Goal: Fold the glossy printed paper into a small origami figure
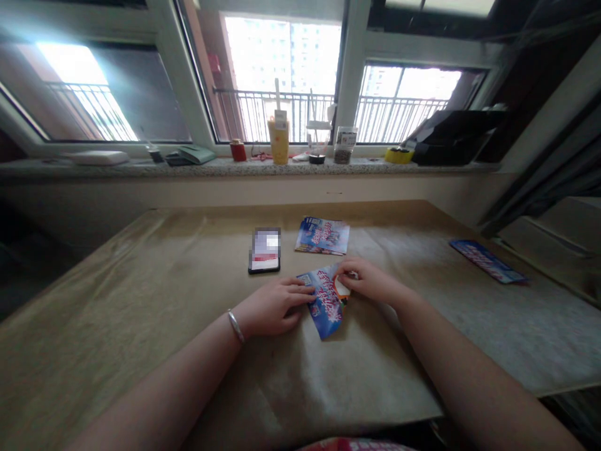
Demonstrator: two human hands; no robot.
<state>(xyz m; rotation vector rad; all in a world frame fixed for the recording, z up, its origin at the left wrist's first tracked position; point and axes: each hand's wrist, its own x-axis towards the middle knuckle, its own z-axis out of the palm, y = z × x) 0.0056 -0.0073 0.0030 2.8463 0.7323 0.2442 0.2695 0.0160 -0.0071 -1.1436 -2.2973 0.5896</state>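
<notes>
A blue printed paper sheet [326, 304], partly folded, lies on the brown paper-covered table [164, 294] in front of me. My left hand [272, 307] presses its left edge with fingers closed flat on it; a silver bangle sits on that wrist. My right hand [369, 280] pinches the sheet's upper right part, where an orange and white patch shows. A second blue printed sheet [323, 236] lies flat just behind, untouched.
A phone [265, 251] lies left of the far sheet. A blue strip of printed paper [488, 261] lies at the right. The windowsill [211, 166] holds a yellow bottle [278, 139], a red cup, a jar, a yellow tape roll and a black device.
</notes>
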